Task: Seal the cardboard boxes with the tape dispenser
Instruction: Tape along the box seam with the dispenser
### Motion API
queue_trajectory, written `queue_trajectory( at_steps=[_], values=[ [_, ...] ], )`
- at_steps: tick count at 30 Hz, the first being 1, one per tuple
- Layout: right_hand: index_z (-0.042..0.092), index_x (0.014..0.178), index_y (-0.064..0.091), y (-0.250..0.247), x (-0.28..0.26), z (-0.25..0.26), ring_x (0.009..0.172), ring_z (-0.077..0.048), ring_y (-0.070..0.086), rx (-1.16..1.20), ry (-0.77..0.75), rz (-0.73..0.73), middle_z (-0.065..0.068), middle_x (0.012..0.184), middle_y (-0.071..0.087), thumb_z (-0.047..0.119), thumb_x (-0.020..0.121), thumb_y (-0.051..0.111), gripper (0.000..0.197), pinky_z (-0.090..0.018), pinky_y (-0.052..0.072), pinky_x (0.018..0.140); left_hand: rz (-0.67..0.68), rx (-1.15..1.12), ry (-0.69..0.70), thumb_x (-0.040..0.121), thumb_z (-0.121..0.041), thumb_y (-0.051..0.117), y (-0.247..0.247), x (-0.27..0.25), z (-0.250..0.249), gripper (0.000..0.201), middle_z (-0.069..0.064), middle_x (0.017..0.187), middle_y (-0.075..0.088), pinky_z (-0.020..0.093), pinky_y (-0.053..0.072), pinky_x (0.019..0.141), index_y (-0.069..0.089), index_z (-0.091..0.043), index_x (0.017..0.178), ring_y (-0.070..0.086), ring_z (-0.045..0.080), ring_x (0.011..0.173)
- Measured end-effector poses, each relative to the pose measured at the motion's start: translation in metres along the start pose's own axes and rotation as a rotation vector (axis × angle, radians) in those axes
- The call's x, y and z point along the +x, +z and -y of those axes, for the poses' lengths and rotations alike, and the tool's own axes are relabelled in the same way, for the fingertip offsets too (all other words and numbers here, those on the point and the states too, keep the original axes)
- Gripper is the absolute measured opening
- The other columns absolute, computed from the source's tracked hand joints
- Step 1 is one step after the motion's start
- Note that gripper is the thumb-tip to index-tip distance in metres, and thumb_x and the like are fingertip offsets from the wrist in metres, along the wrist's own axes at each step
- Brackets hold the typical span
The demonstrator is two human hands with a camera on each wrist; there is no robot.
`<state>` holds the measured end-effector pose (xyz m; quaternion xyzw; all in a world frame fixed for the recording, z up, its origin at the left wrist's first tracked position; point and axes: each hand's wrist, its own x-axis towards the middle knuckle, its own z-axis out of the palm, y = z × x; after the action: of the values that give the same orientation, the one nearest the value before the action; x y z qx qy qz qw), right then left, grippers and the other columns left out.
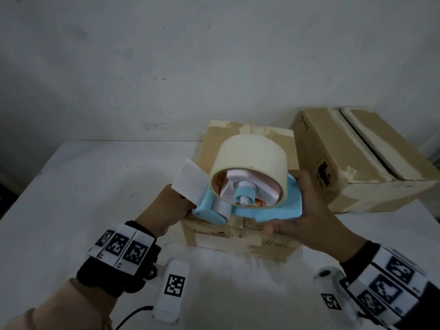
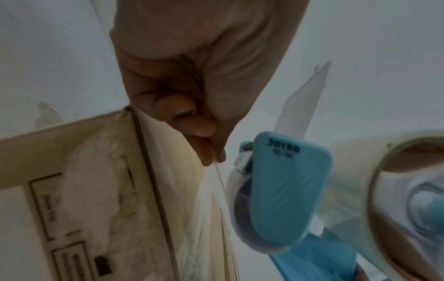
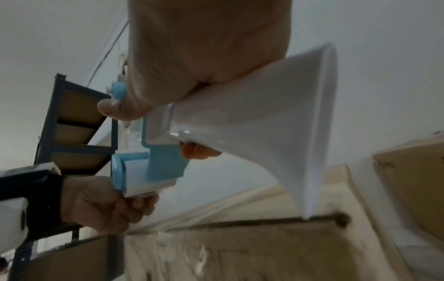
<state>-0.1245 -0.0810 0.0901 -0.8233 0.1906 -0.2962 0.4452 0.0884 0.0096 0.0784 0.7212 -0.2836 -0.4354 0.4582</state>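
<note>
A small cardboard box [image 1: 240,236] stands mid-table, its top seam [image 3: 240,224] showing. Above it hangs the blue tape dispenser [image 1: 281,208] with a wide cream tape roll [image 1: 250,156] and a white guard flap [image 1: 188,179]. My right hand [image 1: 295,206] grips the dispenser's white handle [image 3: 240,123] from the right. My left hand [image 1: 188,210] is at the dispenser's front roller [image 1: 222,208], and its fingertips [image 2: 209,154] pinch the thin free tape end [image 2: 220,176] over the box's near left edge [image 2: 149,171]. The dispenser head [image 2: 283,190] is tilted, just off the box top.
A larger cardboard box [image 1: 357,158] with an open top seam lies at the back right, close to the small one. The white table [image 1: 83,198] extends to the left and front. A dark metal shelf [image 3: 72,133] stands to the left. The wall is right behind.
</note>
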Motion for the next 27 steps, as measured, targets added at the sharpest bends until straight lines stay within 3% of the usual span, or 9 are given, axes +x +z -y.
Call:
queue_trajectory(
  at_steps=[3, 6, 9, 11, 16, 21, 25, 27],
  values=[
    [0.067, 0.098, 0.030, -0.007, -0.005, -0.002, 0.088, 0.011, 0.055, 0.015, 0.032, 0.033, 0.041, 0.100, 0.047, 0.073, 0.048, 0.071, 0.065, -0.011, 0.049, 0.070, -0.046, 0.029, -0.007, 0.083, -0.001, 0.056, -0.009, 0.003, 0.007, 0.028, 0.001, 0.049, 0.053, 0.027, 0.038, 0.060, 0.049, -0.011, 0.058, 0.048, 0.011, 0.049],
    [0.063, 0.097, 0.037, -0.016, -0.013, -0.008, 0.089, 0.005, 0.057, 0.077, 0.080, -0.002, 0.034, 0.098, 0.053, 0.070, 0.044, 0.076, 0.066, -0.014, 0.050, 0.072, -0.063, 0.137, 0.017, 0.085, -0.004, 0.058, -0.026, 0.007, 0.015, 0.028, -0.004, 0.046, 0.054, 0.017, 0.034, 0.045, 0.061, -0.009, 0.058, 0.040, 0.004, 0.037],
    [0.063, 0.098, 0.037, -0.013, -0.015, -0.011, 0.091, 0.005, 0.057, 0.063, 0.086, 0.013, 0.034, 0.099, 0.053, 0.072, 0.046, 0.074, 0.065, -0.015, 0.051, 0.073, -0.065, 0.134, 0.007, 0.087, -0.011, 0.059, -0.032, 0.007, 0.021, 0.027, 0.000, 0.055, 0.058, 0.013, 0.032, 0.040, 0.065, -0.013, 0.061, 0.039, 0.001, 0.033],
    [0.063, 0.098, 0.037, -0.007, -0.012, -0.011, 0.092, 0.004, 0.057, 0.088, 0.100, 0.016, 0.033, 0.101, 0.054, 0.072, 0.046, 0.074, 0.065, -0.016, 0.051, 0.074, -0.077, 0.120, 0.002, 0.087, -0.014, 0.059, -0.035, 0.009, 0.023, 0.026, -0.004, 0.051, 0.058, 0.012, 0.031, 0.038, 0.066, -0.013, 0.062, 0.038, 0.001, 0.033],
    [0.066, 0.096, 0.034, 0.005, -0.001, -0.003, 0.091, 0.012, 0.055, 0.051, 0.083, 0.026, 0.041, 0.103, 0.051, 0.075, 0.047, 0.070, 0.061, -0.008, 0.048, 0.069, -0.093, 0.139, -0.038, 0.090, -0.018, 0.057, -0.042, 0.010, 0.028, 0.025, -0.001, 0.059, 0.056, 0.015, 0.033, 0.043, 0.064, -0.014, 0.066, 0.040, 0.000, 0.033],
    [0.066, 0.096, 0.030, 0.015, 0.003, 0.001, 0.087, 0.011, 0.056, -0.015, 0.107, 0.032, 0.041, 0.101, 0.051, 0.081, 0.045, 0.065, 0.064, -0.019, 0.052, 0.068, -0.123, 0.120, -0.059, 0.090, -0.012, 0.054, -0.046, 0.013, 0.033, 0.027, 0.001, 0.060, 0.057, 0.020, 0.034, 0.049, 0.063, -0.015, 0.065, 0.042, 0.011, 0.047],
    [0.041, 0.103, 0.032, 0.018, 0.007, 0.003, 0.086, 0.012, 0.056, -0.056, 0.121, 0.047, 0.042, 0.097, 0.051, 0.083, 0.043, 0.062, 0.080, -0.010, 0.049, 0.062, -0.132, 0.138, -0.044, 0.087, -0.011, 0.058, -0.047, 0.018, 0.037, 0.025, -0.008, 0.045, 0.057, 0.018, 0.034, 0.045, 0.063, -0.016, 0.064, 0.043, 0.003, 0.038],
    [0.036, 0.102, 0.033, 0.019, 0.008, 0.004, 0.084, 0.013, 0.056, -0.064, 0.131, 0.042, 0.030, 0.096, 0.055, 0.083, 0.042, 0.062, 0.081, -0.007, 0.047, 0.059, -0.129, 0.137, -0.044, 0.087, -0.010, 0.058, -0.047, 0.020, 0.041, 0.024, -0.010, 0.040, 0.057, 0.014, 0.034, 0.041, 0.063, -0.015, 0.064, 0.042, 0.000, 0.033]
  ],
)
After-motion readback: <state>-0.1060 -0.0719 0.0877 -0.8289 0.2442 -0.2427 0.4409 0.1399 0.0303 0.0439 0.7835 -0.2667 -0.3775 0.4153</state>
